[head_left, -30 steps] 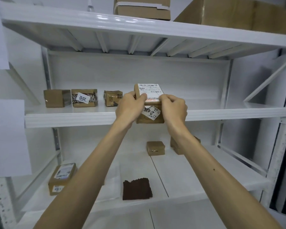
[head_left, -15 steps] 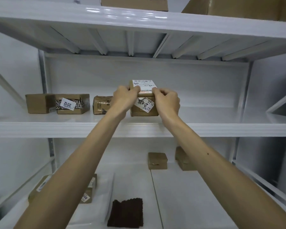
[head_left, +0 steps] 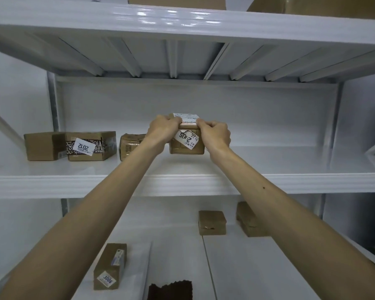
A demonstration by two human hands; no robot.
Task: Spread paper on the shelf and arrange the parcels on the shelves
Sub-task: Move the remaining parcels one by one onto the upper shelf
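Observation:
A small brown cardboard parcel point(head_left: 186, 146) with a white shipping label on top and a white tag on its front sits on the middle white shelf point(head_left: 268, 163). My left hand point(head_left: 164, 128) grips its upper left edge and my right hand point(head_left: 214, 133) grips its upper right edge, fingers curled over the top. To its left on the same shelf stand a plain brown box point(head_left: 42, 146), a taped box tagged 2012 point(head_left: 91, 146) and a small wrapped parcel point(head_left: 130, 145), partly hidden by my left wrist.
The lower shelf point(head_left: 247, 267) carries white paper sheets, a tagged upright box point(head_left: 110, 267), two small brown boxes point(head_left: 212, 223) point(head_left: 246, 219) and a dark brown item point(head_left: 170, 291). Larger cartons point(head_left: 312, 5) sit on the top shelf. Bare shelf surface lies right of the held parcel.
The parcel has gone from in front of the shelf edge inward onto the middle shelf, with both hands still on it. The camera view has tilted upward and closer.

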